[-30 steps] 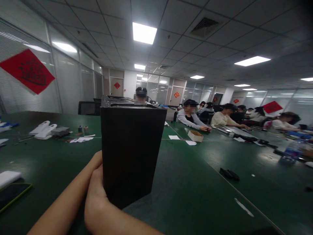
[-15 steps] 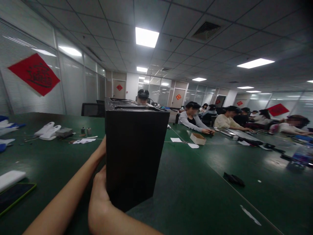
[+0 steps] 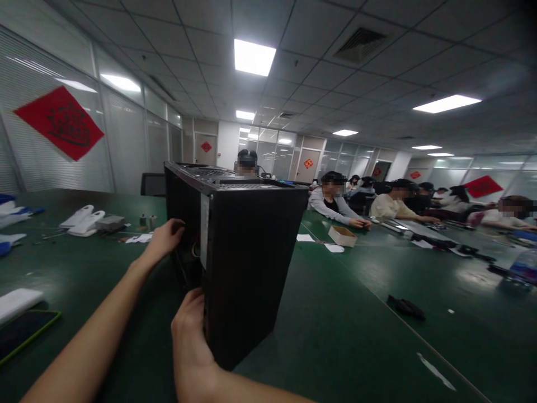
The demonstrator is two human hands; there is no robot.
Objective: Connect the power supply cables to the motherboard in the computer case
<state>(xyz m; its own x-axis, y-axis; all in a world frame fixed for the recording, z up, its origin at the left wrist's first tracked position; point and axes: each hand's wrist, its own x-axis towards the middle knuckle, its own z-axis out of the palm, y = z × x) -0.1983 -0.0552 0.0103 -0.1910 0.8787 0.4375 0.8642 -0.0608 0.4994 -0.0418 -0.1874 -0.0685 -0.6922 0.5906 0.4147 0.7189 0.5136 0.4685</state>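
Observation:
A black computer case point(image 3: 251, 257) stands upright on the green table in front of me, turned so that its open left side shows. Inside that side I can make out a few cables, but most of the interior is dark. Along the open side, my left hand point(image 3: 165, 238) grips the case toward its far end, fingertips partly hidden. Lower and closer to me, my right hand point(image 3: 191, 324) is closed round the near edge, its fingers reaching inside the opening. The vented top of the case faces up.
On the left of the table point(image 3: 327, 336) lie a green-edged phone point(image 3: 29, 333), a white box-like item point(image 3: 19, 304), white slippers point(image 3: 86, 221) and a grey block point(image 3: 112, 223). Rightward are an open small box point(image 3: 342, 236), a black item point(image 3: 405, 307) and a plastic bottle point(image 3: 524, 268). Several people sit beyond.
The computer case has turned, bringing its open left side into view. Both hands have moved with it, and more of their fingers show now.

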